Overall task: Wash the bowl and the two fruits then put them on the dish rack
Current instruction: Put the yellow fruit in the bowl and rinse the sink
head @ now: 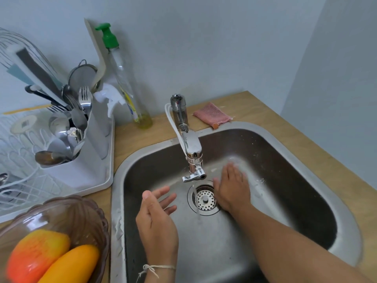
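Note:
A brown see-through bowl point(81, 213) sits on the counter at the lower left, holding a red-yellow fruit point(34, 254) and an orange fruit point(73, 264). The white dish rack point(18, 160) stands on a tray behind it at the left. Both hands are over the steel sink point(306, 180). My left hand point(157, 217) is open, palm turned inward, left of the running water. My right hand point(232, 188) is open and flat, palm down, right of the drain point(205, 199). Neither hand holds anything.
The tap point(191, 148) runs a thin stream onto the drain. A cutlery holder point(85, 139) full of spoons and forks stands in the rack. A soap bottle point(124, 82) with a green pump and a pink mesh scrubber point(212, 115) sit on the wooden counter behind the sink.

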Action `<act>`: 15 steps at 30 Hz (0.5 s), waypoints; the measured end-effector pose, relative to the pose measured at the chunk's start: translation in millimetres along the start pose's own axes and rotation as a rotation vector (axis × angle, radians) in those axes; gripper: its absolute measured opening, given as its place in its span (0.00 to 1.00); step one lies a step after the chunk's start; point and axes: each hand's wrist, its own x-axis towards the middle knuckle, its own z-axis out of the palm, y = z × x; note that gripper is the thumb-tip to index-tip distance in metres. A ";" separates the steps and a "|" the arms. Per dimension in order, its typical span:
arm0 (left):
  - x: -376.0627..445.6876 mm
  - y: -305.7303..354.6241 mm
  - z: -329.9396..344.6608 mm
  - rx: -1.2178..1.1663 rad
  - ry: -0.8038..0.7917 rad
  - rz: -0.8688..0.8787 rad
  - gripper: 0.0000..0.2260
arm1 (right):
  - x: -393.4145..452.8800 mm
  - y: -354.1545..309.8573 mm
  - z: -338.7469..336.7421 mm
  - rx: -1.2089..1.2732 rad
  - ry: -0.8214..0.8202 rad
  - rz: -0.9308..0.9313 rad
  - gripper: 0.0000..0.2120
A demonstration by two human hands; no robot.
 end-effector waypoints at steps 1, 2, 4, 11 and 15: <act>0.0 0.4 0.8 0.003 -0.003 0.006 0.25 | 0.4 3.9 -1.0 -0.028 -0.005 0.056 0.37; 0.6 0.6 1.5 0.004 -0.007 0.015 0.25 | 0.4 6.2 -2.4 -0.054 -0.020 0.035 0.38; 3.1 1.5 1.6 0.011 -0.011 0.033 0.24 | -0.1 3.9 -3.2 -0.061 -0.063 -0.191 0.38; 4.0 -1.4 -0.1 0.011 -0.007 0.032 0.24 | -6.3 -11.1 2.3 -0.014 -0.034 -0.180 0.37; 4.8 0.8 1.4 0.017 -0.027 0.051 0.25 | -3.3 -5.6 -4.2 -0.038 -0.049 -0.064 0.37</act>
